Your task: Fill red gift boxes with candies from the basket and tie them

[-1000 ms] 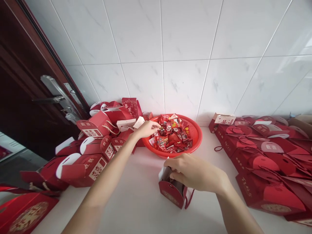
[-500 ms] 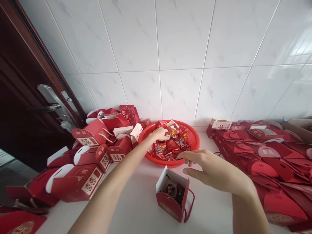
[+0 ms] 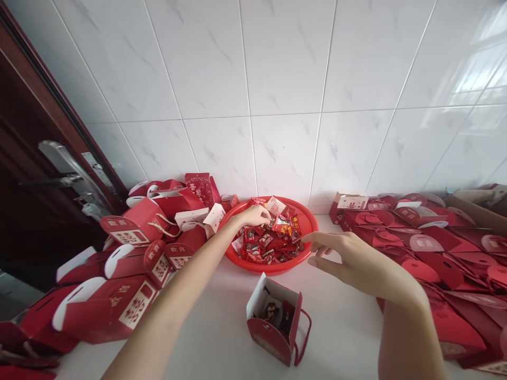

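- Your left hand point(image 3: 255, 215) is in the red plastic basket point(image 3: 270, 268), fingers curled down at the wrapped candies point(image 3: 272, 240); you cannot tell from this view whether it grips one.
- Your right hand point(image 3: 341, 257) is open, thumb apart from the fingers, the fingertips by the basket's right side.
- The open candy box point(image 3: 273, 338) stands upright on the white tabletop point(image 3: 214, 322), in front of the basket and apart from both your hands, a few candies inside and its cord handle point(image 3: 307, 338) at the right.
- Red gift boxes point(image 3: 119, 311) crowd your left; red cartons point(image 3: 428, 248) fill your right.
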`<state>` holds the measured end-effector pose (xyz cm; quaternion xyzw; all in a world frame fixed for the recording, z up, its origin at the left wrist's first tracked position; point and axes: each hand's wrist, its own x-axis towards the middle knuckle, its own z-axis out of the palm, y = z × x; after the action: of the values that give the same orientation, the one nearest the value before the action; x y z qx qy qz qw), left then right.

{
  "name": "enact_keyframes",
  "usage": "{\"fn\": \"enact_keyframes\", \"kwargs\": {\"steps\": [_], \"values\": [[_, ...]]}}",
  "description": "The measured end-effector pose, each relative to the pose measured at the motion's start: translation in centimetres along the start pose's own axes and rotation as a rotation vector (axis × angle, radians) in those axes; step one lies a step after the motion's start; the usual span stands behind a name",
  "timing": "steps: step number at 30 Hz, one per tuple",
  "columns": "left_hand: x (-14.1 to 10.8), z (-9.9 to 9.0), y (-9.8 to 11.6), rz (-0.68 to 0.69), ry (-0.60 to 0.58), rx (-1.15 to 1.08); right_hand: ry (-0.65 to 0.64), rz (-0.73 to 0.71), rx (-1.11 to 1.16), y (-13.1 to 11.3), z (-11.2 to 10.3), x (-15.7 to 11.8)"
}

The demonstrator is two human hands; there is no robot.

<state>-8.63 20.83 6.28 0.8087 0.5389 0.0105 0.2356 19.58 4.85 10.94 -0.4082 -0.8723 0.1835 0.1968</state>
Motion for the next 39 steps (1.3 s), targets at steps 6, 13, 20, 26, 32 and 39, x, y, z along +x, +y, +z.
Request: {"fn": "enact_keyframes", "kwargs": {"steps": [6, 13, 20, 26, 32, 39], "values": [[1.1, 3.3, 2.3, 0.0, -0.045, 0.069, -0.003, 0.004, 0.021, 0.2, -0.1, 0.2], [-2.1, 2.6, 4.4, 0.257, -0.339, 0.025, -0.029, 0.025, 0.023, 0.3, 0.0, 0.6], [-1.4, -1.3, 1.5, -0.049, -0.194, 0.009, -0.044, 0.074, 0.0, 0.4, 0.1, 0.9], [1.2, 1.0, 0.3, -0.144, -0.136, 0.217, -0.055, 0.084, 0.005, 0.5, 0.2, 0.8], [1.8, 3.8, 0.3, -0.18, -0.166, 0.299, -0.063, 0.089, 0.019, 0.4, 0.1, 1.0], [0.6, 2.2, -1.1, -0.074, -0.023, 0.13, -0.061, 0.083, 0.015, 0.4, 0.1, 0.9]]}}
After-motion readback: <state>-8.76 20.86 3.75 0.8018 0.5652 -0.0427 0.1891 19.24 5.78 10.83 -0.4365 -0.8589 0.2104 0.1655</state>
